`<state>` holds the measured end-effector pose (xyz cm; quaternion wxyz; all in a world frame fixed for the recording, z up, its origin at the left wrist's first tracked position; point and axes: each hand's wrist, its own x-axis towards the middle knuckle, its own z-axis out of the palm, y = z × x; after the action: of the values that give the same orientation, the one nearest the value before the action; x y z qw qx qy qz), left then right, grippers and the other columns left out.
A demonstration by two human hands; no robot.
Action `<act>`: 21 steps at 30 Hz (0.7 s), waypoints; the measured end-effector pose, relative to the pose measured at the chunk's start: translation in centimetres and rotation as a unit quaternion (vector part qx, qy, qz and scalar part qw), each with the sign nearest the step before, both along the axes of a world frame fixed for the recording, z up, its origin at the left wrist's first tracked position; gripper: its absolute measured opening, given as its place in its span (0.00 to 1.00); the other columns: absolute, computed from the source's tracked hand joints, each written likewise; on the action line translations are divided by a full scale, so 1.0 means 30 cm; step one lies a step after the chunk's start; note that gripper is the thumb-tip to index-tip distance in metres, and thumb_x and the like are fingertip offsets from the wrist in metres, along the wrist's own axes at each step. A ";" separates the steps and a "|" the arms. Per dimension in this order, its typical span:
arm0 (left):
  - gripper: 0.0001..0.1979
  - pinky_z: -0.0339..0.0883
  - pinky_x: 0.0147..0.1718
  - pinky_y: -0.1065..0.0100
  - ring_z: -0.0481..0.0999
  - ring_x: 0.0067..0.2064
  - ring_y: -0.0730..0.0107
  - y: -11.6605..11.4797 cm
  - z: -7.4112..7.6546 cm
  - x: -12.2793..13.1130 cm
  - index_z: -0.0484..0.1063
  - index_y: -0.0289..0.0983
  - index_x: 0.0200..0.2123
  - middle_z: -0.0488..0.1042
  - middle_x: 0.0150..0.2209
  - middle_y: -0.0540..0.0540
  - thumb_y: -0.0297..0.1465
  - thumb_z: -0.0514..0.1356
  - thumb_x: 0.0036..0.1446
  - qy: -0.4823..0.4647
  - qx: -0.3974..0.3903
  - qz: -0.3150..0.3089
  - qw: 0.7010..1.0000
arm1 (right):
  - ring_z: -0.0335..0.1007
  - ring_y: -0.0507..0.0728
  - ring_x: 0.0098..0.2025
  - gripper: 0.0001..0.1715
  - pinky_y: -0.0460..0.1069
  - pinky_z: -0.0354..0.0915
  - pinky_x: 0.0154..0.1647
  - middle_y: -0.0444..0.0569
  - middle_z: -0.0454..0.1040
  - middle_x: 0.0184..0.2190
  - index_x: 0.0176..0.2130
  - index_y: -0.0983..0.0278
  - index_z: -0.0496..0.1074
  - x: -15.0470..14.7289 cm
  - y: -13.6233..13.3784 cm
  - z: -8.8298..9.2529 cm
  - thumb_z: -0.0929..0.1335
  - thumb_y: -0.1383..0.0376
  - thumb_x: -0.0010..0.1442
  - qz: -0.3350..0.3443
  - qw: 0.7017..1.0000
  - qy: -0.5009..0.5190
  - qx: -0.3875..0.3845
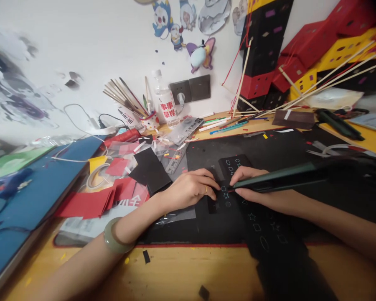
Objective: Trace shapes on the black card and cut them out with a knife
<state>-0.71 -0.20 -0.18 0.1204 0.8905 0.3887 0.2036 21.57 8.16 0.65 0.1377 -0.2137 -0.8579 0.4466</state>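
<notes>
My left hand point(196, 189) rests on the black card with its fingers stretched out and slightly apart; it wears a ring, with a bangle on the forearm. My right hand point(257, 188) is closed round a long dark green pen-shaped tool point(282, 176), whose tip points left at the card near my left fingertips. The black card strip point(260, 234) runs from under both hands down over the table's front edge. Outlined squares, stars, circles and ovals are drawn on it. My right hand hides part of the strip, and the tool's exact kind is unclear.
Beneath the card is a black mat point(172, 234). Red paper pieces point(87, 204), black card pieces point(152, 169) and a tape roll point(97, 175) clutter the left. Behind stand a water bottle point(166, 102) and a cup of sticks point(150, 121). Red, black and yellow paper boxes point(257, 85) stand back right.
</notes>
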 end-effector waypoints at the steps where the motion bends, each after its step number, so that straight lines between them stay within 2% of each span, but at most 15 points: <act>1: 0.16 0.65 0.45 0.67 0.66 0.49 0.69 -0.003 0.000 0.001 0.75 0.38 0.34 0.75 0.43 0.51 0.17 0.51 0.54 0.002 0.001 0.002 1.000 | 0.64 0.52 0.29 0.04 0.47 0.58 0.29 0.41 0.68 0.28 0.35 0.60 0.67 -0.001 -0.002 -0.003 0.63 0.65 0.57 0.004 1.000 -0.005 -0.002; 7: 0.16 0.64 0.47 0.66 0.67 0.49 0.68 -0.017 0.003 0.006 0.71 0.35 0.42 0.73 0.43 0.45 0.19 0.49 0.55 0.041 0.015 0.006 0.999 | 0.64 0.52 0.31 0.04 0.47 0.59 0.31 0.42 0.69 0.29 0.36 0.60 0.67 -0.005 -0.007 -0.009 0.64 0.65 0.56 0.010 1.000 -0.014 -0.006; 12: 0.18 0.64 0.48 0.64 0.66 0.50 0.65 -0.014 0.008 0.009 0.71 0.40 0.46 0.72 0.45 0.46 0.22 0.47 0.60 0.095 0.044 -0.028 0.994 | 0.65 0.52 0.32 0.05 0.47 0.59 0.32 0.42 0.70 0.30 0.36 0.60 0.67 -0.006 -0.009 -0.007 0.64 0.65 0.56 0.014 0.999 -0.029 0.003; 21: 0.18 0.64 0.47 0.65 0.67 0.48 0.66 -0.012 0.003 0.001 0.70 0.40 0.48 0.71 0.44 0.47 0.22 0.49 0.59 0.113 0.057 -0.031 0.991 | 0.65 0.51 0.30 0.05 0.46 0.60 0.30 0.40 0.70 0.28 0.35 0.59 0.67 -0.004 -0.013 -0.010 0.64 0.65 0.56 0.013 0.997 -0.052 0.048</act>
<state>-0.67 -0.55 -0.10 0.0306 0.9248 0.3599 0.1197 21.45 7.78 0.35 0.0973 -0.2183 -0.8871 0.3950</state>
